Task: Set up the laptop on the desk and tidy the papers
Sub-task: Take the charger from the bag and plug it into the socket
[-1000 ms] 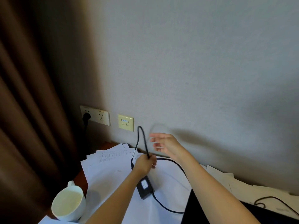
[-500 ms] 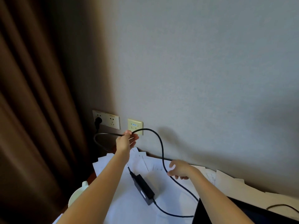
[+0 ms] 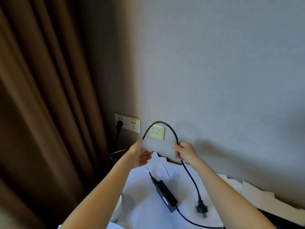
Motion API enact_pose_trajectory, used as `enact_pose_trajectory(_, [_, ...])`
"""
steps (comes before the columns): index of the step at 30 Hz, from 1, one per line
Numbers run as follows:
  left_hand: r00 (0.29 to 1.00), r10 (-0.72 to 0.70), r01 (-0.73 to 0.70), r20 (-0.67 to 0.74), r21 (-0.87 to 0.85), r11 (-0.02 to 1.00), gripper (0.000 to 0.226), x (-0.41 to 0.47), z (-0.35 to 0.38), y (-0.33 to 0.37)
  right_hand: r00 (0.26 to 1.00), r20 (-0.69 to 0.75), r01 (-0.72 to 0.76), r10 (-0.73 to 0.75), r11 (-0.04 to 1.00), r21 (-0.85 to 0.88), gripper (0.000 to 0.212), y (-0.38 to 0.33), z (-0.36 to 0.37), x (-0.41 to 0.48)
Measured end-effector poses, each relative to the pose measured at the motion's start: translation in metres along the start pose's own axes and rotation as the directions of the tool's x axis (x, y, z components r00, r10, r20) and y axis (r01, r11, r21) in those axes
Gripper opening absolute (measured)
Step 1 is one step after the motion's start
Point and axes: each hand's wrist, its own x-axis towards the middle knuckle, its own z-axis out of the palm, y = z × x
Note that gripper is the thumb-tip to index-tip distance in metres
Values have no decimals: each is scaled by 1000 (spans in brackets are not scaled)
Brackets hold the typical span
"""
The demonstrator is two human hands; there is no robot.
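The plug [image 3: 201, 209] hangs low at the near right over the papers [image 3: 142, 192], prongs pointing down and near, away from the wall. Its cord [image 3: 165, 124] arches up through the right hand [image 3: 184, 152] — fingers curled round it — to the left hand [image 3: 139, 154], whose fingers are mostly straight, grip unclear. The free outlet [image 3: 134, 126] lies far-left, beyond the left hand — the right hand is nearer the plug.
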Motion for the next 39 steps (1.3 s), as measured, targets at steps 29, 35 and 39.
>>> enact_pose_trajectory(29, [897,26,-324,442,616,717,28,-56,61,-13,998,-63,46,-30,962,268,10,-46,-51,-39])
enact_pose_trajectory(35, [862,172,-333,477,276,901,21,-83,15,9,988,-65,153,-142,955,255,10,-38,-39,-43])
enact_pose_trajectory(39, [922,377,-385,87,115,916,20,-60,3,24,950,-141,294,-278,951,101,19,-35,-17,-41])
